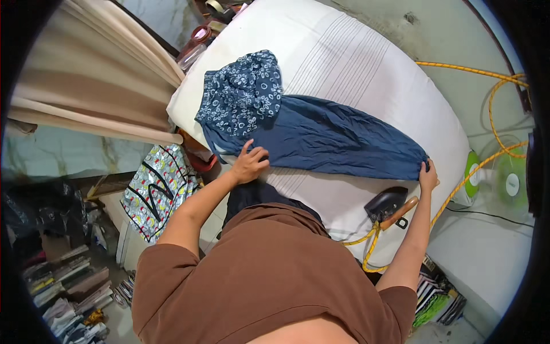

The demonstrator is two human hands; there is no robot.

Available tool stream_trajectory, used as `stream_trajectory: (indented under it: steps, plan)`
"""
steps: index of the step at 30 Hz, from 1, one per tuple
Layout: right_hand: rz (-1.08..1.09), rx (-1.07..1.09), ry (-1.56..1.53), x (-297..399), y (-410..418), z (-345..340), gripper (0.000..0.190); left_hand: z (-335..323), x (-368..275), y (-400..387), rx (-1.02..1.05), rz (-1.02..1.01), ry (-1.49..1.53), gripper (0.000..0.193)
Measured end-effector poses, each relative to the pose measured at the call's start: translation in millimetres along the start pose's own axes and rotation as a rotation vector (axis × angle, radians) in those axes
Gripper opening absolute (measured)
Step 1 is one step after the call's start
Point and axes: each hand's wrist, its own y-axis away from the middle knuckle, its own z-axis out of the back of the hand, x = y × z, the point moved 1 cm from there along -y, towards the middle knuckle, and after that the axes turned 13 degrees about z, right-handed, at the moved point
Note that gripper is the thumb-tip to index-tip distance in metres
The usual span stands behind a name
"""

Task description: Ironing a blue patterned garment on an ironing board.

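Note:
A pair of blue trousers (326,137) lies across a padded white surface before me. One leg is stretched out to the right with wrinkles along it. At the left end the white-patterned dark blue part (240,94) is bunched up, with a gathered waistband at its left side. My right hand (428,176) pinches the cuff at the leg's far right end. My left hand (249,164) is at the garment's near edge, fingers partly curled and apart, with nothing visible in it. An electric iron (389,206) with a black body and wooden handle rests just left of my right forearm.
The iron's yellow cord (466,176) loops along the right side. A green fan (509,185) stands beyond the right edge. At left are a beige curtain (99,77), a patterned shiny bag (157,189) and stacked papers or books (73,279). Jars (200,34) stand behind the far left corner.

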Motion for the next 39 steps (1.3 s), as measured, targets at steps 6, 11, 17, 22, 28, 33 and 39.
stream_trajectory:
  steps: [6, 11, 17, 22, 28, 33, 39]
  plan:
    - [-0.136, 0.077, -0.078, 11, 4, 1, 0.038, -4, -6, -4, 0.017, -0.034, -0.038, 0.008]
    - [-0.082, -0.047, 0.036, 10, 1, 14, 0.029, 5, -14, -13, 0.121, -0.085, 0.025, 0.008]
    - [-0.022, -0.126, -0.098, -47, 12, -8, 0.021, -21, -11, -15, 0.191, -0.156, 0.080, 0.012]
    - [-0.126, 0.002, -0.028, -1, 3, -12, 0.028, -5, -13, -18, 0.247, -0.130, 0.068, 0.011]
    - [-0.244, 0.037, -0.100, -1, 2, -5, 0.030, -9, -4, -12, 0.218, -0.234, 0.055, 0.010]
    - [-0.332, 0.068, -0.048, 5, 5, -1, 0.041, -8, -5, -69, 0.032, -0.135, 0.141, 0.008]
    - [-0.261, -0.059, 0.109, 73, 6, 16, 0.052, 24, 40, -188, -0.141, 0.048, -0.374, 0.054]
